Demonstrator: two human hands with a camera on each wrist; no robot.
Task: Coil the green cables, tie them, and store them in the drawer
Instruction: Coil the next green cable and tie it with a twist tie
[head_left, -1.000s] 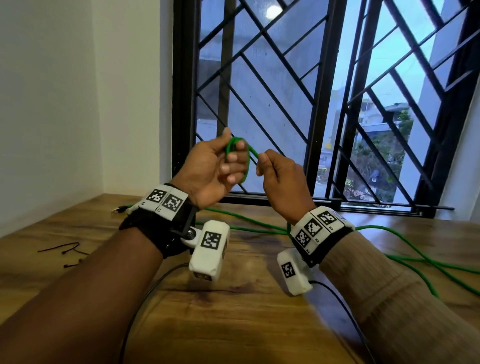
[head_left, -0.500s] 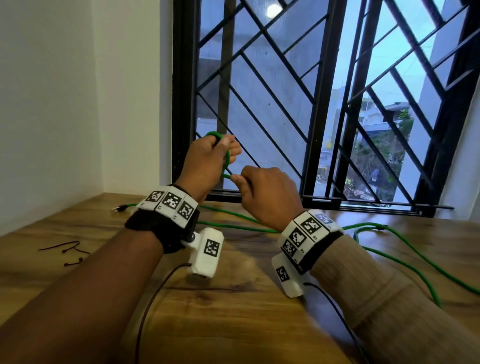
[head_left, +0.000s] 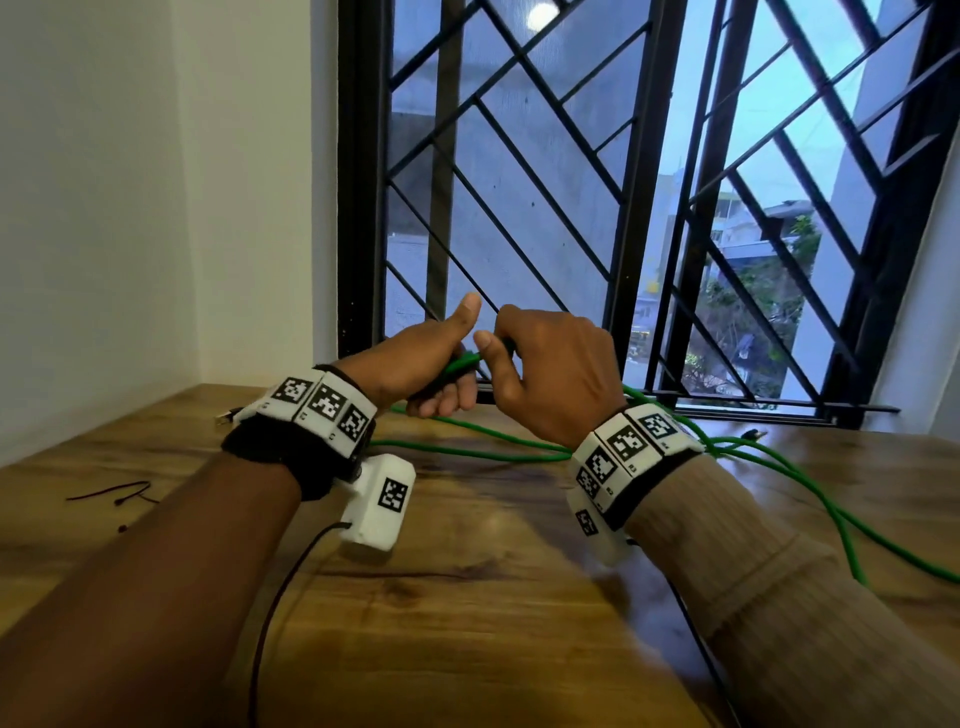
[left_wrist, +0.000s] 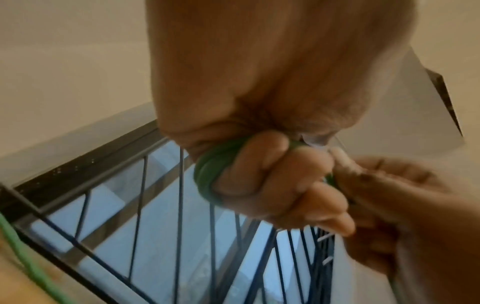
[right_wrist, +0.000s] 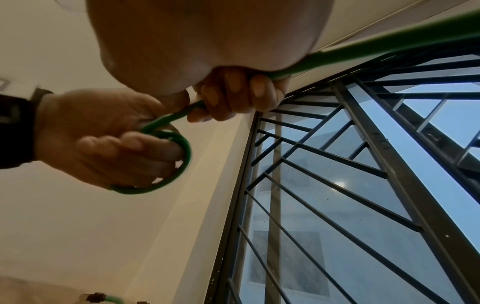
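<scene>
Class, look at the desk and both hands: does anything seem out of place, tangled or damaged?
Nothing looks damaged. The green cable still sprawls loose across the desk, only a small coil in the left hand; the right hand grips the strand.

The setting is a room in a residential building, most likely a home. A wooden table (head_left: 467, 597) with visible grain stands in a corner against plain white walls (head_left: 130, 182). Directly behind it is a window (head_left: 545, 208) fitted with a black metal grille (head_left: 644, 182) (diagonal and vertical bars). Through the glass, neighbouring buildings (head_left: 753, 228) and trees (head_left: 737, 312) are visible, which indicates an upper storey in a built-up neighbourhood.
</scene>
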